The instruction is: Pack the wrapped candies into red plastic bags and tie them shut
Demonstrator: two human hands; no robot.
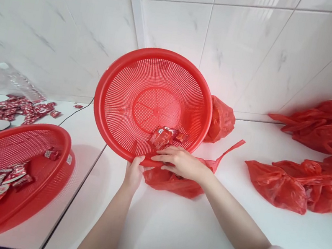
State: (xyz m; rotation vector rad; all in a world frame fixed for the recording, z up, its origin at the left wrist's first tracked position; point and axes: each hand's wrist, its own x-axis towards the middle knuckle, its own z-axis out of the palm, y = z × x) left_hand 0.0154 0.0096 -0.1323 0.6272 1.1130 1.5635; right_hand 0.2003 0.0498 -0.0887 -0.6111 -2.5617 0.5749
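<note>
Fingers (166,158) over the rim of a tilted red basket (161,53)

Left hand (134,172): thumb lay over the near rim, the other fingers mostly hidden beneath it; judged closed on the basket. Right hand (185,164): fingers extended and slightly apart, reaching across the rim just beside a small cluster of red packets (162,137). No packet showed in them; could not tell whether they pressed on the rim, pinched the bag below or held nothing.

Basket was tipped with its mouth toward the wearer, packets gathered low inside, on the side by the right hand. Beneath that edge a red plastic bag (171,186) lay on the white surface (166,235), partly covered by the right hand and forearm. Second basket (66,141) at left held a few more packets; other red bags (289,187) lay well apart at right.

Step in hand, on my reading: working packets over the low edge into the bag. Next move seemed to call for a steady left grip, a steeper tilt and a short sweep of the right fingers, bag mouth open under the rim. A packet could have missed and dropped beside it.
</note>
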